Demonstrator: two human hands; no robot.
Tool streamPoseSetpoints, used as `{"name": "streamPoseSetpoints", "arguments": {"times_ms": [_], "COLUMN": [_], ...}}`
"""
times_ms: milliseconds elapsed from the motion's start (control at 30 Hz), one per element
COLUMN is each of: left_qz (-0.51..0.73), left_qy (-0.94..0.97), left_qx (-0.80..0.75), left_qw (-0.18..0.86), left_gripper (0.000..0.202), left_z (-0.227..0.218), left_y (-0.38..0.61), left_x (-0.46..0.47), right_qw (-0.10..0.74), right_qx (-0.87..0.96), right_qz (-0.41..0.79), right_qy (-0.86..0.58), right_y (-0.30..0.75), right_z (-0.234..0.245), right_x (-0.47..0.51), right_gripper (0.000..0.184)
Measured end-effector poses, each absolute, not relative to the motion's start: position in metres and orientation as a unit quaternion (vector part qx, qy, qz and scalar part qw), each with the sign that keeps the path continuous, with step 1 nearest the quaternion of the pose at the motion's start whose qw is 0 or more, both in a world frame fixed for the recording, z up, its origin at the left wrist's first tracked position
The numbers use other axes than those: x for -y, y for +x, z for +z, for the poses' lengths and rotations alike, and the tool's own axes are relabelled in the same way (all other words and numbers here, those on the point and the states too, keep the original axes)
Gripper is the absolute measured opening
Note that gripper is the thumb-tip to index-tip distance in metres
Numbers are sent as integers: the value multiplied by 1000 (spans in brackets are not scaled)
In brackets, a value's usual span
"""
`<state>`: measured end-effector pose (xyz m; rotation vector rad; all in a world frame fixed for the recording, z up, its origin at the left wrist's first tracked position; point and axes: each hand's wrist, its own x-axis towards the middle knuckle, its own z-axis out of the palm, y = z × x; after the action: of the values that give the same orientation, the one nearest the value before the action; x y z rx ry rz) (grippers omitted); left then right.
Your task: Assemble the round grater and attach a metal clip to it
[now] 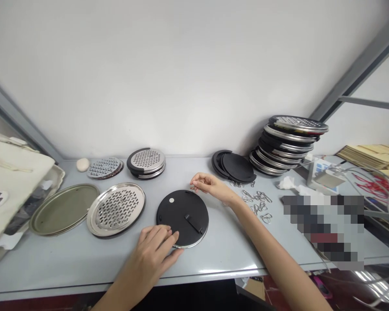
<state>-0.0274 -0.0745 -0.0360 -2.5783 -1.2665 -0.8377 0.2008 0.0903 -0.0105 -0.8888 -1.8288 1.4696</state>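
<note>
Near the front edge of the table (84, 259), I am pressing my left hand (154, 250) flat on the near rim of a black round disc (182, 218), fingers together and touching it. At the disc's far rim my right hand (210, 185) is pinching what seems to be a small metal ring (193, 188) between thumb and fingertips. More metal rings (257, 203) are lying scattered just right of it, and a perforated steel plate (116, 209) is sitting to the disc's left.
</note>
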Motion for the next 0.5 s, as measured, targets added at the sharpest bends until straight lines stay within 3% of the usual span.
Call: {"name": "streamPoseSetpoints", "arguments": {"times_ms": [100, 267, 500], "left_qz": [-280, -282, -268], "left_qy": [-844, -792, -783], "left_qx": [450, 539, 559], "left_qw": [88, 60, 41], "left_gripper": [23, 63, 71], "left_z": [-39, -54, -53], "left_y": [-28, -32, -33], "left_x": [73, 67, 69], "right_qw": [263, 239, 261], "right_qx": [697, 691, 678], "right_qz": [572, 600, 612], "right_qy": [-343, -325, -312], "right_y": [216, 226, 213], "right_z": [-2, 5, -4], "right_x": [-90, -88, -87], "right_gripper": [33, 33, 33]}}
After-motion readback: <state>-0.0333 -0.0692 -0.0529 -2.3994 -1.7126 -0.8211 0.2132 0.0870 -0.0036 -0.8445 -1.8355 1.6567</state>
